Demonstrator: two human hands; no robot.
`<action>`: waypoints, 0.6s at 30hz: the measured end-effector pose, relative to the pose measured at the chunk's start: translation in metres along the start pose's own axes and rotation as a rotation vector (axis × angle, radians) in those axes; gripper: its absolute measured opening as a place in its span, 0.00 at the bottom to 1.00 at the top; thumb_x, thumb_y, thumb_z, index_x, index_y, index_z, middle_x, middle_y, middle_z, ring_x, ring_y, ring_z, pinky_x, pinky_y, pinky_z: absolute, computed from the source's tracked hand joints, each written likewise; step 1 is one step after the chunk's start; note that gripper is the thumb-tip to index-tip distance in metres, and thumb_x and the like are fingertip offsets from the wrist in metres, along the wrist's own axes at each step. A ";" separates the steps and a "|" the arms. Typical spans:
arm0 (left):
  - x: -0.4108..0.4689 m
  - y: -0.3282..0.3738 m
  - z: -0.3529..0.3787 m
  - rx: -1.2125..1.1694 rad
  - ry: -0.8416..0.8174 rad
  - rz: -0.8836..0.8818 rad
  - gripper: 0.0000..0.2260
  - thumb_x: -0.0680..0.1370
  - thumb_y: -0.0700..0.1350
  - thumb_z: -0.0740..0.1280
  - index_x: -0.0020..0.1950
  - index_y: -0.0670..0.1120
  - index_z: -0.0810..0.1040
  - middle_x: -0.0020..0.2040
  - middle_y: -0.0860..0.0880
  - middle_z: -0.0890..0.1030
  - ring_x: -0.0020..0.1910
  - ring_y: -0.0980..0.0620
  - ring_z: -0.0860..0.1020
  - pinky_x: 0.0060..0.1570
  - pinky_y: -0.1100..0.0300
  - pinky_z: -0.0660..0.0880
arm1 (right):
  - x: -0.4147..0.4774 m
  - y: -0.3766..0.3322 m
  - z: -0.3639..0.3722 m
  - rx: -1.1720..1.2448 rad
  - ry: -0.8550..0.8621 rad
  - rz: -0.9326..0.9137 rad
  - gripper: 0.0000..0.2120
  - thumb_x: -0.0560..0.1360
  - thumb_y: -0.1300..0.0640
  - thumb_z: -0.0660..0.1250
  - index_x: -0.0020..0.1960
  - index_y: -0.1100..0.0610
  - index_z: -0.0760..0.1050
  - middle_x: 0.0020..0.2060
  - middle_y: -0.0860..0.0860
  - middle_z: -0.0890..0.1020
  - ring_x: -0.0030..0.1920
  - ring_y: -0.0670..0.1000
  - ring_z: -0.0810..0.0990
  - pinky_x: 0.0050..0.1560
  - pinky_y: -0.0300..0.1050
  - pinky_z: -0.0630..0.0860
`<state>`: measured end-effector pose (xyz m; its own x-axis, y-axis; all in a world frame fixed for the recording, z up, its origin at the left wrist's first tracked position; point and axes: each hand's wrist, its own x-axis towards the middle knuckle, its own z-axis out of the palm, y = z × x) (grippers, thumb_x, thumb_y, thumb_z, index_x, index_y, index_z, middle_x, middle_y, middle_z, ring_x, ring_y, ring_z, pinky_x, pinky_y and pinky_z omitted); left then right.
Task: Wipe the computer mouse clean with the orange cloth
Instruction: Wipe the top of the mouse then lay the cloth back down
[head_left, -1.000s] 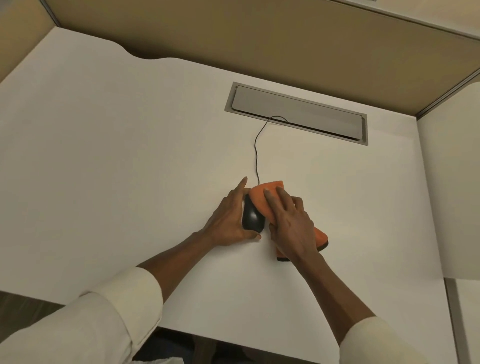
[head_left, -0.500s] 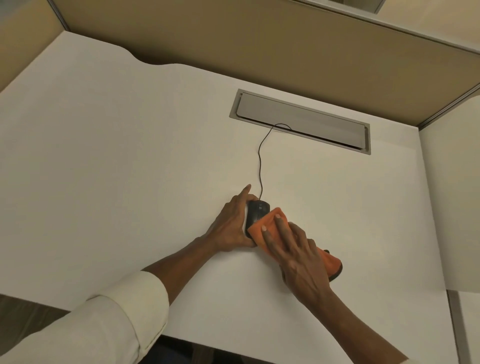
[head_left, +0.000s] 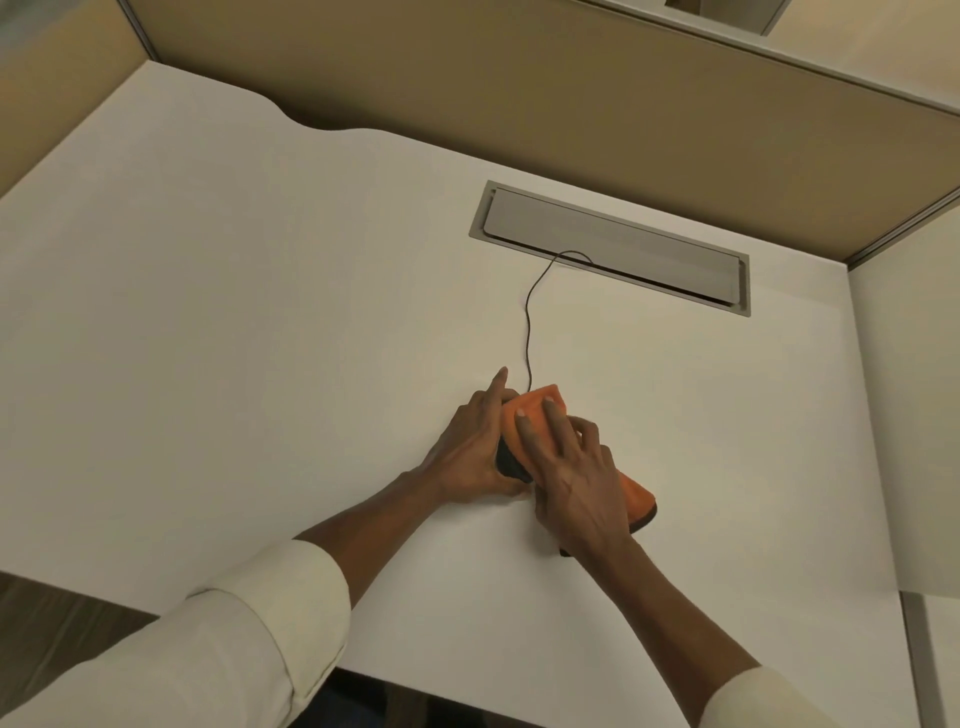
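A black wired computer mouse (head_left: 510, 464) lies on the white desk (head_left: 249, 322), mostly covered by the orange cloth (head_left: 535, 411). My left hand (head_left: 467, 448) grips the mouse from its left side, thumb at the near end and index finger pointing away. My right hand (head_left: 577, 470) presses the cloth onto the top of the mouse with index and middle fingers straight; its thumb is hidden. The cloth's tail (head_left: 638, 496) sticks out to the right of that hand. Only the mouse's near left edge shows.
The mouse's thin black cable (head_left: 527, 332) runs away to a grey cable hatch (head_left: 613, 244) set in the desk. Tan partition walls (head_left: 519, 98) close the back and left. Another white surface (head_left: 909, 415) adjoins on the right. The desk's front edge is just below my forearms.
My right hand has slid the cloth forward over the front of the mouse, which was bare half a second ago. My left hand has kept its hold.
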<state>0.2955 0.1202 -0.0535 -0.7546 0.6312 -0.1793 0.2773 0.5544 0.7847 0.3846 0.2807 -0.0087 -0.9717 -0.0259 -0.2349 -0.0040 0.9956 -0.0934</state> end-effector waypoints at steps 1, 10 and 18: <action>0.000 0.000 -0.001 0.005 0.000 0.013 0.67 0.61 0.63 0.82 0.85 0.46 0.41 0.76 0.52 0.68 0.71 0.48 0.70 0.71 0.47 0.71 | -0.008 -0.002 0.002 -0.011 0.013 -0.029 0.39 0.71 0.61 0.66 0.81 0.48 0.62 0.81 0.57 0.62 0.68 0.64 0.69 0.47 0.53 0.76; -0.004 -0.003 0.004 -0.018 -0.015 0.013 0.62 0.64 0.68 0.76 0.85 0.49 0.43 0.76 0.51 0.68 0.73 0.49 0.70 0.73 0.45 0.71 | -0.055 0.008 0.022 -0.081 0.036 -0.081 0.45 0.67 0.69 0.64 0.83 0.51 0.61 0.81 0.62 0.62 0.72 0.69 0.71 0.50 0.57 0.78; -0.004 -0.001 0.003 -0.020 -0.020 -0.047 0.66 0.61 0.63 0.82 0.85 0.51 0.41 0.80 0.50 0.65 0.76 0.47 0.68 0.73 0.46 0.71 | 0.000 0.012 0.003 0.042 0.047 0.073 0.37 0.71 0.56 0.64 0.80 0.48 0.64 0.78 0.59 0.67 0.64 0.66 0.72 0.47 0.54 0.76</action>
<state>0.3000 0.1188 -0.0554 -0.7547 0.6152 -0.2280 0.2296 0.5731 0.7866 0.3848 0.2928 -0.0127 -0.9790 0.0517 -0.1974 0.0762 0.9900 -0.1188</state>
